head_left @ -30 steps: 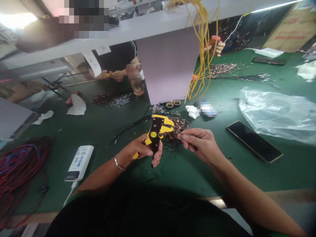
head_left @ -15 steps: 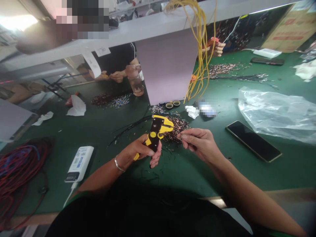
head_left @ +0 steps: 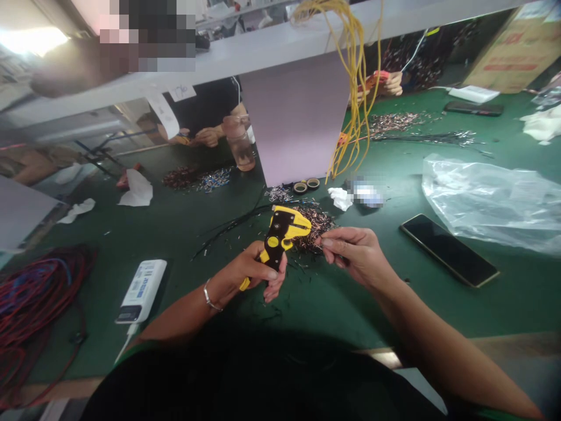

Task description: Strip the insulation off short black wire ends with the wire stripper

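My left hand (head_left: 259, 270) is closed around the handles of a yellow and black wire stripper (head_left: 276, 238). The stripper's yellow jaws point right, over a pile of short copper-coloured and dark wire pieces (head_left: 323, 221). Just right of that pile, my right hand (head_left: 356, 252) pinches thumb against fingers near the jaws. Whatever lies in the pinch is too small to make out. Thin black wires (head_left: 232, 222) stretch across the table to the left of the stripper, and a small heap of silvery bits (head_left: 279, 193) lies behind it.
A phone (head_left: 449, 250) and a clear plastic bag (head_left: 491, 199) lie at right. On the left are a white power bank (head_left: 142, 289) and coiled red and blue wires (head_left: 39, 298). Yellow wires (head_left: 350, 117) hang from the shelf (head_left: 263, 49). Co-workers' hands (head_left: 208, 135) are beyond.
The stripper has shifted slightly, and the gap between its yellow jaws looks narrower. My right hand has hardly moved. At the far right, a co-worker's hand with a red tool has moved a little.
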`<state>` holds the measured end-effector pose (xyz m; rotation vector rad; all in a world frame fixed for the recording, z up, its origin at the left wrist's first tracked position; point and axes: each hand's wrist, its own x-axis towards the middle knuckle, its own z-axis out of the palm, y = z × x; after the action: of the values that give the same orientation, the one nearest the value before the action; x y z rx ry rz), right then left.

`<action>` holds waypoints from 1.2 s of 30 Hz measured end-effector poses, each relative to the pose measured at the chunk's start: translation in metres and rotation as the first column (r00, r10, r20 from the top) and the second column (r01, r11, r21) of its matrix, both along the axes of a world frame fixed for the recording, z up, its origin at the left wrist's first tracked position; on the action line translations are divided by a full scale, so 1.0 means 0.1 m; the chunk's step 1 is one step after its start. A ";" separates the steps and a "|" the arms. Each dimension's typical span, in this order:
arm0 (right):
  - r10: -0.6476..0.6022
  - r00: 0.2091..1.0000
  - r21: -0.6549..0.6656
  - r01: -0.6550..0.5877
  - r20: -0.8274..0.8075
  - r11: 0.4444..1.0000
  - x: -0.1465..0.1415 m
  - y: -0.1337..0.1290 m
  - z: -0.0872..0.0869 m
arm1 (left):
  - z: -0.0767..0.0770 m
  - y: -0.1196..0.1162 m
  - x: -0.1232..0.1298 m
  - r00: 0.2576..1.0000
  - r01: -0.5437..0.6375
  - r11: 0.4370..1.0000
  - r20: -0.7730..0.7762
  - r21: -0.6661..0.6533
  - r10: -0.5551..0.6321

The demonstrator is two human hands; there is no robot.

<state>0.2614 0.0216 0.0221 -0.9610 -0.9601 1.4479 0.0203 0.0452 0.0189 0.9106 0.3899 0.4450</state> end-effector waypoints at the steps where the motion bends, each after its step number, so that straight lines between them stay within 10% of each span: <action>1: 0.008 1.000 0.001 -0.008 0.005 1.000 0.00 0.00 -0.01 | 0.01 -0.01 0.01 1.000 -0.010 1.000 0.001 0.002 0.010; 9: 0.041 0.999 -0.027 -0.041 0.031 0.999 -0.01 0.00 -0.03 | -0.01 -0.03 0.08 0.989 -0.140 0.990 -0.046 -0.020 0.139; 18: 0.009 0.999 -0.010 -0.009 0.031 1.000 -0.01 0.01 -0.07 | 0.04 0.08 0.04 0.998 0.009 0.999 0.056 -0.043 -0.007; 36: 0.194 0.957 -0.067 -0.184 0.217 0.981 -0.16 -0.01 -0.22 | 0.08 0.26 -0.02 0.962 -0.260 0.965 0.095 0.028 0.257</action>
<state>0.2458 0.0204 0.0000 -1.1069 -1.2151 1.5488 0.0187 0.0714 0.0272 0.8783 0.4200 0.7342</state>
